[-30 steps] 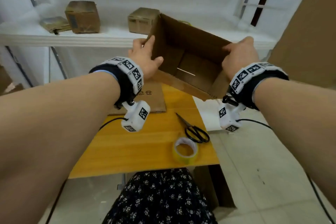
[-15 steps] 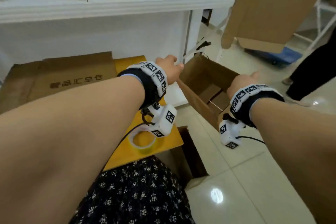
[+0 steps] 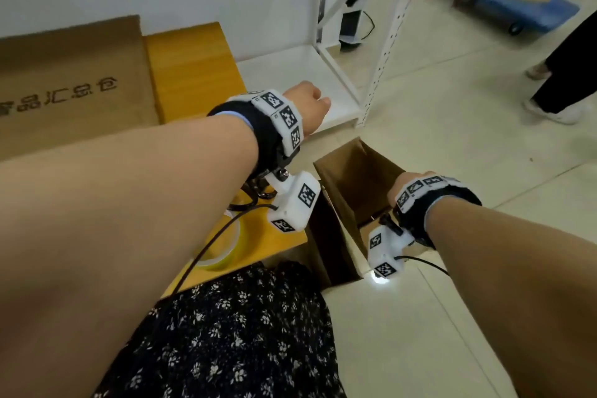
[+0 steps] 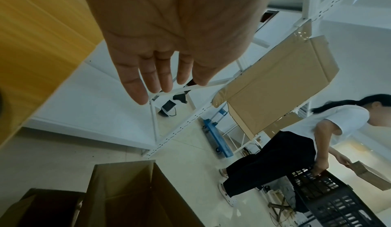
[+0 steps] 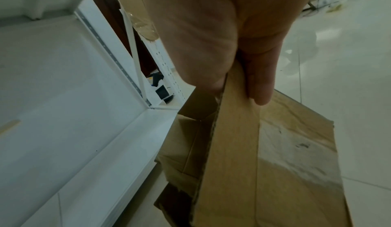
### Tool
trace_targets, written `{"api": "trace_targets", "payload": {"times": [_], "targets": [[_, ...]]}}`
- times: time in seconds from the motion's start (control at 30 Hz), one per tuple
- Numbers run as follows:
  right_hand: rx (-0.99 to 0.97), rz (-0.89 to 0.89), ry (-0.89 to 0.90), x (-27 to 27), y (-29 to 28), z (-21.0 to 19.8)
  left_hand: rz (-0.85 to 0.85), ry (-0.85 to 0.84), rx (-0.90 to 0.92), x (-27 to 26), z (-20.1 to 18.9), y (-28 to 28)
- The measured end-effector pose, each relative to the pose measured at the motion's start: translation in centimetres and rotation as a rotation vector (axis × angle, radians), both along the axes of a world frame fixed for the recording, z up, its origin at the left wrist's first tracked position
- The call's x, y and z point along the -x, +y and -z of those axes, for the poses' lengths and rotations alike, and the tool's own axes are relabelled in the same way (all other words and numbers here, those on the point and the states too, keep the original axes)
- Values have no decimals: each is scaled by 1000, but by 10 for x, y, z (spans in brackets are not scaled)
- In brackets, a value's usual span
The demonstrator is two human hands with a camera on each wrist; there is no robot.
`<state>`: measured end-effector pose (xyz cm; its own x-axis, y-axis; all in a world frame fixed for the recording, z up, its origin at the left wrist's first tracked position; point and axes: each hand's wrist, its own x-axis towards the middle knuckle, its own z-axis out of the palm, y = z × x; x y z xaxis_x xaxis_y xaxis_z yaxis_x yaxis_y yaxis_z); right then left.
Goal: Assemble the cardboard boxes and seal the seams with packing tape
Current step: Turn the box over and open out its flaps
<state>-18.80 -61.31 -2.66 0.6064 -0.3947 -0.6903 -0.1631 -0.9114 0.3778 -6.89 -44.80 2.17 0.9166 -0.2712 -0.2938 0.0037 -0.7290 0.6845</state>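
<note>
Cardboard box (image 5: 243, 147) in right hand (image 5: 222, 30)

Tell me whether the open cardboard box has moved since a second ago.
Yes. The open cardboard box has gone from up over the yellow table down beside its right edge near the floor; only the right hand grips it, the left hand is off.

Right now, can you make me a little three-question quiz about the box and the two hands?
1. True or false: the left hand is gripping the cardboard box.
2. Which hand pinches the box's wall? A) left hand B) right hand C) both hands
3. Fill the blank: the roll of tape lies on the yellow ____.

Key: 1. False: its fingers are straight and hold nothing. 2. B. 3. table.
</note>
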Motion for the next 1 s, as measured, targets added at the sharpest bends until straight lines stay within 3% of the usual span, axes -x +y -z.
{"api": "trace_targets", "payload": {"times": [0.2,0.5,0.73,1.0], "targets": [[-16,-198,39,-11,-6,36,-62,19,53,-7,15,-4],[-5,-200,116,-11,5,77,-23,-13,41,-7,23,-4],[-7,-104,68,-4,3,65,-9,-11,32,0,16,3],[-78,-275,105,-36,5,56,-24,-37,39,14,-4,17]]}}
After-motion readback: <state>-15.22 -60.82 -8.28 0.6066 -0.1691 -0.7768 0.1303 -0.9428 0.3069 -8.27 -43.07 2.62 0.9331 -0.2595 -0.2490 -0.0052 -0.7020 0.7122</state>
